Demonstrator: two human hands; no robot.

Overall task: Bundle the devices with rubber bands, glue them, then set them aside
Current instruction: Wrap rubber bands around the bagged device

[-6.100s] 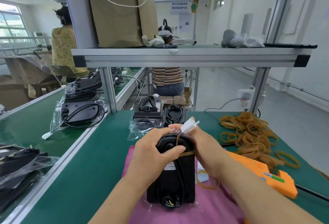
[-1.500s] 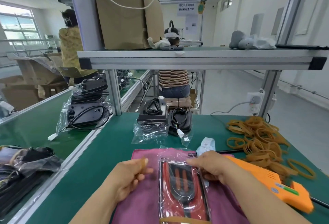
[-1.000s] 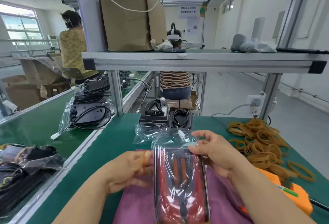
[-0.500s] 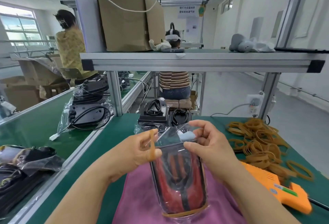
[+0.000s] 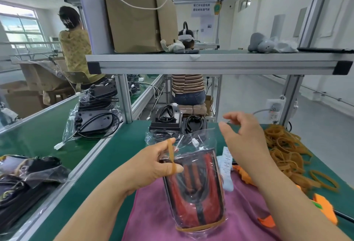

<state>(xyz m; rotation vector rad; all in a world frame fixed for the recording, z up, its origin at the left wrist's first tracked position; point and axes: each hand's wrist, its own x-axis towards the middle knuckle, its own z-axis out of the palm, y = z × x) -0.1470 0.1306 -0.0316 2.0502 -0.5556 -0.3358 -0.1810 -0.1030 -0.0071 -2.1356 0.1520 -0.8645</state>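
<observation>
A red and black device (image 5: 193, 189) in a clear plastic bag stands tilted on a pink cloth (image 5: 153, 212). One rubber band circles its lower end. My left hand (image 5: 153, 166) grips the bag's upper left corner, and a tan rubber band (image 5: 171, 157) is stretched over its finger and thumb. My right hand (image 5: 243, 135) hovers above and to the right of the bag with fingers spread, holding nothing. An orange glue gun (image 5: 323, 206) lies at the right, partly behind my right forearm.
A heap of rubber bands (image 5: 285, 148) lies at the right on the green bench. Black bagged devices (image 5: 166, 120) sit at the back, more (image 5: 93, 120) on the left bench. A metal shelf (image 5: 210, 64) spans overhead. People sit beyond.
My right hand has let go of the bag's top and lifted up to the right. My left hand keeps the bag and the stretched band.
</observation>
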